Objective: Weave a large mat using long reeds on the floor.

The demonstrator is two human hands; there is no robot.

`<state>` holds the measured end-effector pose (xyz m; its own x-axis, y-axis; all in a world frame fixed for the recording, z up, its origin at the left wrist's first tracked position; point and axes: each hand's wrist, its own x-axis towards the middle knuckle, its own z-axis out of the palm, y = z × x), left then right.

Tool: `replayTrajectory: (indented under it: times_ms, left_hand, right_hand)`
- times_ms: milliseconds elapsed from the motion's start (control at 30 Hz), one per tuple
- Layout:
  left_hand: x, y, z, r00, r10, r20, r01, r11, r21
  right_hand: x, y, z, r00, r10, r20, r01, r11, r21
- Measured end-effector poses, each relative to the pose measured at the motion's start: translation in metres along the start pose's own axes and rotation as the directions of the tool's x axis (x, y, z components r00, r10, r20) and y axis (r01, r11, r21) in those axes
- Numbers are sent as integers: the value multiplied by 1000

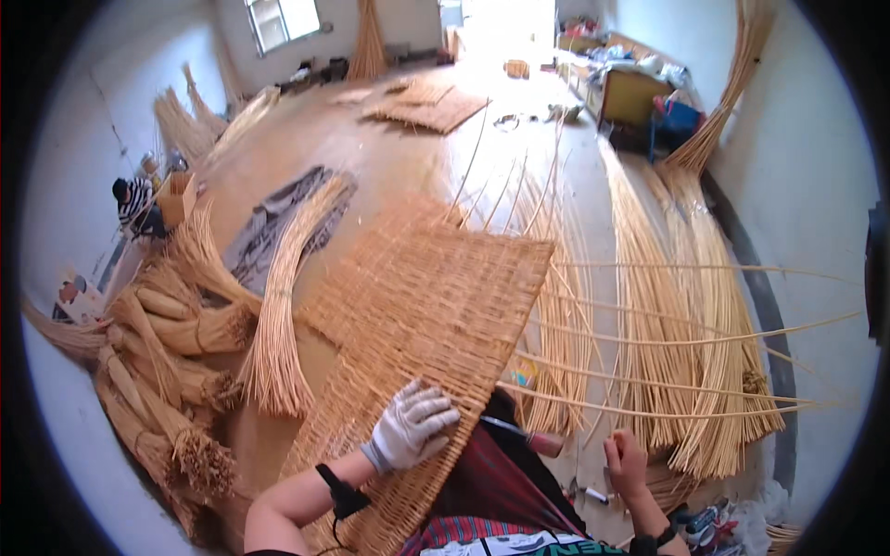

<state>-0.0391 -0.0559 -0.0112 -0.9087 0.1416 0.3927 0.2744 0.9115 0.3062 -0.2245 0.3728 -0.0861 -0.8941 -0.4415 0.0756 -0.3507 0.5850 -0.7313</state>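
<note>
A large woven wicker panel [436,306] slants across my lap, with long loose rods [667,329] sticking out from its right edge and far corner. My left hand [413,428], in a white work glove, lies on the panel near its right edge, fingers stretched out and slightly spread. To the right of my lap my bare right hand [627,461] is raised apart from the panel, its fingers curled closed; what they hold, if anything, is hidden. Between my hands, a tool with a metal shaft and a reddish-brown handle [545,444] rests by my lap.
Long wicker bundles [649,315] lie on the floor at right; thicker bundles [185,389] pile up at left. One loose bundle [287,306] lies beside a grey cloth [264,236]. Flat woven panels [431,107] lie farther back. A person in stripes [139,204] sits at far left.
</note>
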Motion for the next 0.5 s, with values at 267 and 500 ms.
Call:
replayTrajectory:
  times_ms: [267,500]
  left_hand:
    - [5,2,-4,1000,-2,19,2,1000,-4]
    - [5,3,-3,999,25,-32,-25,1000,19]
  right_hand:
    - [4,10,-7,996,-84,43,86,995,-56]
    - [13,21,-5,997,-12,-82,21,994,107]
